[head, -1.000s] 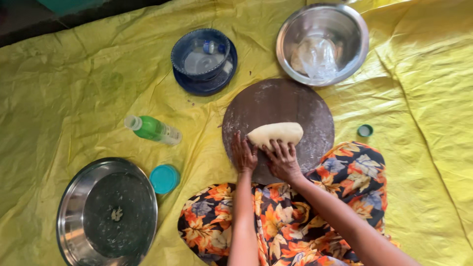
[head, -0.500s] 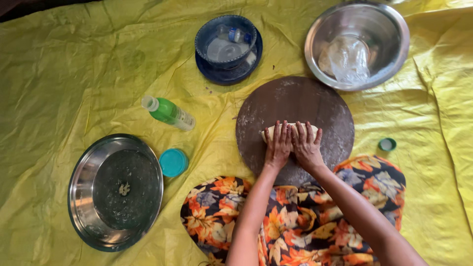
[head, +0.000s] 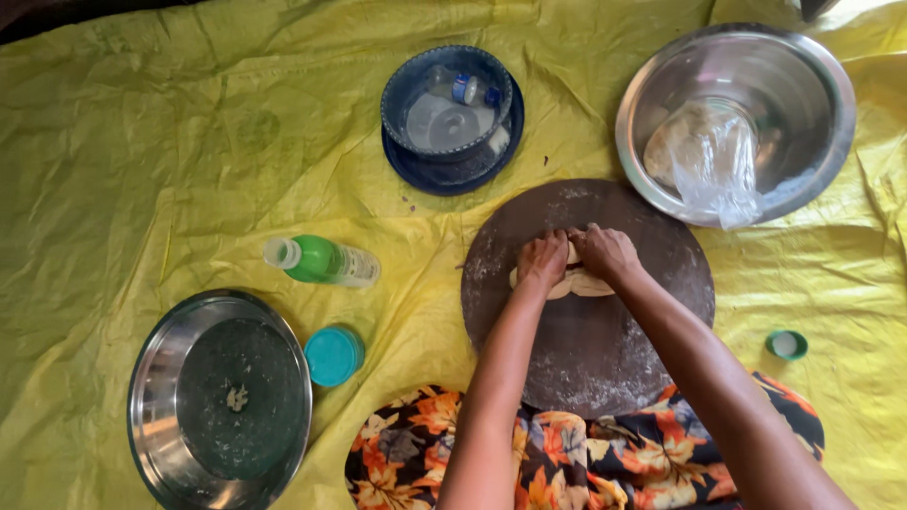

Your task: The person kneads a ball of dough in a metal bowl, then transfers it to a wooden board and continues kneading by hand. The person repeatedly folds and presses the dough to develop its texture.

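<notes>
Dough (head: pixel 578 281) lies near the middle of the round dark board (head: pixel 586 359), and both your hands are on top of it. Your left hand (head: pixel 542 260) and right hand (head: pixel 605 253) sit side by side, thumbs nearly touching, fingers curled down and pressing into the pale lump; neither grip closes around it, they bear on it from above. Only the near edge of the dough shows beneath your knuckles.

For the kneading, keep your weight over the heels of your hands rather than the fingertips, and push away along the board so the lump folds instead of tearing. The board carries a dusting of flour, mostly on the near side, so work there if the dough begins to stick. Keep the lump well inside the rim; the board rests on a crumpled yellow sheet (head: pixel 142 142) and partly against your floral lap (head: pixel 567 453), so uneven pressure may rock it.

Things around you: a steel bowl (head: pixel 822 85) with a clear bag (head: pixel 709 161) in it sits beyond the board on the right, a blue bowl (head: pixel 402 94) on a blue plate beyond it on the left. A green bottle (head: pixel 321 261) lies on its side to the left, with a teal lid (head: pixel 333 355) and a steel plate (head: pixel 161 416) nearer you. 1 small green cap (head: pixel 786 344) lies to the right.
</notes>
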